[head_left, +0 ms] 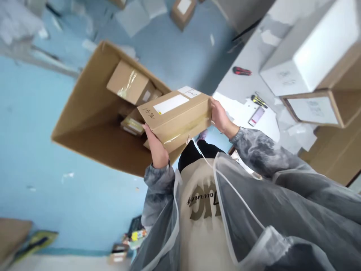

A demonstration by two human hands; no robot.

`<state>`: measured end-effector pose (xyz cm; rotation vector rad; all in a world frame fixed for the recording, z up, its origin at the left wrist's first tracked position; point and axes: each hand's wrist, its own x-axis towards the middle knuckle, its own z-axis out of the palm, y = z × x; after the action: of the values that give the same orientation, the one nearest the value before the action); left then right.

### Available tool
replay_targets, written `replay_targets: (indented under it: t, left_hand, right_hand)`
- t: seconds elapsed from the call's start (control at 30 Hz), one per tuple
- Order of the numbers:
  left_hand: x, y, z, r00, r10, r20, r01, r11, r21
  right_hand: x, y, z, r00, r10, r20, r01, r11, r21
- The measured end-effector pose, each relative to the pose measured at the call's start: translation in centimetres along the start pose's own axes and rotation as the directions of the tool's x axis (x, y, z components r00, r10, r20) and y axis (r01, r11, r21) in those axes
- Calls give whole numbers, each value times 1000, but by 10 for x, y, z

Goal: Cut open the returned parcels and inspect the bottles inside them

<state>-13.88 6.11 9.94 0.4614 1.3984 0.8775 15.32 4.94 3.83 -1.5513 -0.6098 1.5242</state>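
Note:
I hold a taped brown cardboard box [176,114] with a white label between both hands, above the rim of a big open carton [84,113]. My left hand [156,148] grips its near left end. My right hand [221,118] grips its right end. Inside the big carton lie several smaller taped boxes, the upper one [129,83] clearly in view. The box I hold hides part of the carton's inside.
To the right a white table [245,86] carries a red-handled cutter [241,70], a phone-like object [256,116], papers and large boxes [318,75]. The blue floor [42,150] has scattered scraps and another small box [182,12] far off.

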Motion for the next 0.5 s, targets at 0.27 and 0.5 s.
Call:
replay_targets:
  t: [0.27, 0.5]
  left_hand:
    - [-78, 35, 150, 876, 12, 481, -105, 981, 166]
    - [-85, -130, 297, 621, -432, 654, -10, 830, 558]
  right_hand:
    - [-146, -21, -159, 853, -162, -497, 203, 979, 29]
    - [-238, 99, -303, 567, 81, -820, 110, 979, 172]
